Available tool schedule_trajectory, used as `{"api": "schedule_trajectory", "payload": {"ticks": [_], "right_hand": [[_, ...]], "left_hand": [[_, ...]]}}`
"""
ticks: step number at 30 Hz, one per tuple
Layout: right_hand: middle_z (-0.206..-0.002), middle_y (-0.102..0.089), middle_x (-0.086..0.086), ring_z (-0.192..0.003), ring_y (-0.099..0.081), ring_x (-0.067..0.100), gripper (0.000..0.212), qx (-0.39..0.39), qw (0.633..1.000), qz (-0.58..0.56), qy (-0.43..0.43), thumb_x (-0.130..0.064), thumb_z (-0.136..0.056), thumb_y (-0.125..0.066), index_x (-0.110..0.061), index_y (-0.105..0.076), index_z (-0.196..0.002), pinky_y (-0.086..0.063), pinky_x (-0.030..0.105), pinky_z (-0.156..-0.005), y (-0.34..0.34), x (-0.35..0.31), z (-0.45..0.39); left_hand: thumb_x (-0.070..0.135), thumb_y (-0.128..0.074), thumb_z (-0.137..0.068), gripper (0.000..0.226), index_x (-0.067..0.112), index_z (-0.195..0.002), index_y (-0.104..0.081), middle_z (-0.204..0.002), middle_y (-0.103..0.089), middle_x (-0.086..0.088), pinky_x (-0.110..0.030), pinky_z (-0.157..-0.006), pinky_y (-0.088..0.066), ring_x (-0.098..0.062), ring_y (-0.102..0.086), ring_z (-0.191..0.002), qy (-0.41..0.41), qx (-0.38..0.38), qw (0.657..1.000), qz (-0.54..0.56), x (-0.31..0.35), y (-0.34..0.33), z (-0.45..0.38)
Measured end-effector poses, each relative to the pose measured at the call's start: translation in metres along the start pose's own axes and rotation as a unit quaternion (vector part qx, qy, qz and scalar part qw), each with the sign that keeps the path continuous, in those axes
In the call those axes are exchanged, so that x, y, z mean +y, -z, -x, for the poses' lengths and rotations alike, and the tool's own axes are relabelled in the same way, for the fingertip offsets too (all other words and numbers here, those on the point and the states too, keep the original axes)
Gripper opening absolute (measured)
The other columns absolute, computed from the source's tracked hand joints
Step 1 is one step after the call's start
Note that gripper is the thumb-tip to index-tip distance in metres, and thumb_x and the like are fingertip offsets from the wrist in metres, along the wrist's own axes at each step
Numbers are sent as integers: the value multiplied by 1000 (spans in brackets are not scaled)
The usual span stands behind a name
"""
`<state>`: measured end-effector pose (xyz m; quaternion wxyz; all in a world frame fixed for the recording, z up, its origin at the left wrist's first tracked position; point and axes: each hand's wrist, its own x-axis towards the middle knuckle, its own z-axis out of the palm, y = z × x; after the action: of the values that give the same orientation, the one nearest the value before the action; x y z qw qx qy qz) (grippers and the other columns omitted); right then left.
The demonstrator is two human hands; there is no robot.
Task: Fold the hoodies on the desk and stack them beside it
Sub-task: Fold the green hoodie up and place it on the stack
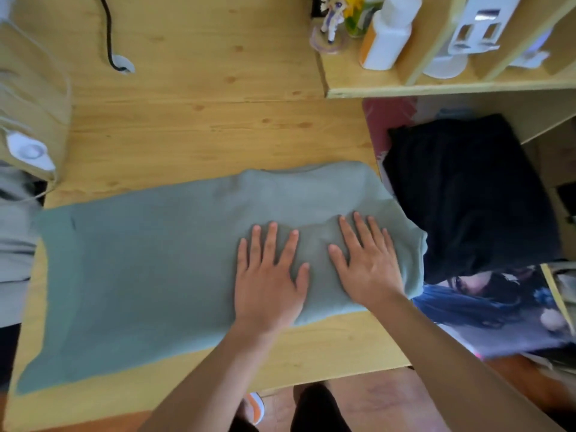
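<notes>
A sage-green hoodie (140, 269) lies flat across the wooden desk (193, 126), folded into a long band running left to right. My left hand (269, 282) presses flat on its right part, fingers spread and straight. My right hand (366, 260) lies flat beside it, nearer the hoodie's right end, also with fingers spread. To the right of the desk a folded black garment (473, 194) rests on a printed surface.
A shelf unit (436, 85) at the back right holds a white bottle (389, 32), a figurine (330, 23) and a white stand. A black cable (109, 35) crosses the desk's back left. A white switch with cords (28, 151) hangs at the left edge. Grey fabric (15, 244) lies left.
</notes>
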<state>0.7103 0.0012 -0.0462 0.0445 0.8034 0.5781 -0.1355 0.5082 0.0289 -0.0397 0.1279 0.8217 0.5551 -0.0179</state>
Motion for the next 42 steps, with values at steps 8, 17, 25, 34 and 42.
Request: {"api": "schedule_trajectory", "payload": {"ticks": [8, 17, 25, 34, 42], "right_hand": [[-167, -19, 14, -155, -11, 32, 80, -2, 997, 20, -73, -59, -93, -6, -20, -25, -160, -9, 52, -125, 23, 11, 1], [-171, -1, 5, -156, 7, 33, 70, 10, 987, 5, 162, -60, -100, -19, -28, -14, -162, 1, 55, -125, 17, -188, -54], [-171, 0, 2, -156, 4, 31, 70, 10, 990, 52, 134, -63, -99, -19, -33, -12, -162, 2, 52, -125, 1, -187, -92], [-170, -6, 3, -156, 1, 32, 68, 42, 990, 45, 131, -59, -100, -20, -32, -16, -161, -1, 52, -125, -6, -185, -92], [-170, -9, 3, -156, -1, 32, 66, 51, 989, 51, 128, -58, -101, -23, -31, -21, -161, -2, 51, -126, -8, -185, -93]], "left_hand": [[68, -22, -98, 72, 35, -162, -23, -169, -23, -9, -61, -123, -14, -37, -15, -156, 92, -13, 996, -13, -102, -1, 30], [68, -22, -99, 69, 35, -159, -31, -167, -28, -8, -69, -121, -3, -35, -19, -155, 105, 7, 994, -24, -102, 0, 29], [65, -15, -100, 71, 32, -162, -25, -171, -15, -6, -60, -124, -9, -33, -6, -158, 229, 3, 972, -48, -209, 9, 63], [65, -25, -99, 66, 39, -159, -29, -171, -18, -5, -63, -123, -4, -35, -10, -157, 91, 38, 993, -59, -177, 19, -46], [56, -23, -104, 63, 29, -160, -32, -170, -18, -13, -60, -124, -12, -38, -12, -156, 217, 73, 973, -27, -265, 26, 31]]}}
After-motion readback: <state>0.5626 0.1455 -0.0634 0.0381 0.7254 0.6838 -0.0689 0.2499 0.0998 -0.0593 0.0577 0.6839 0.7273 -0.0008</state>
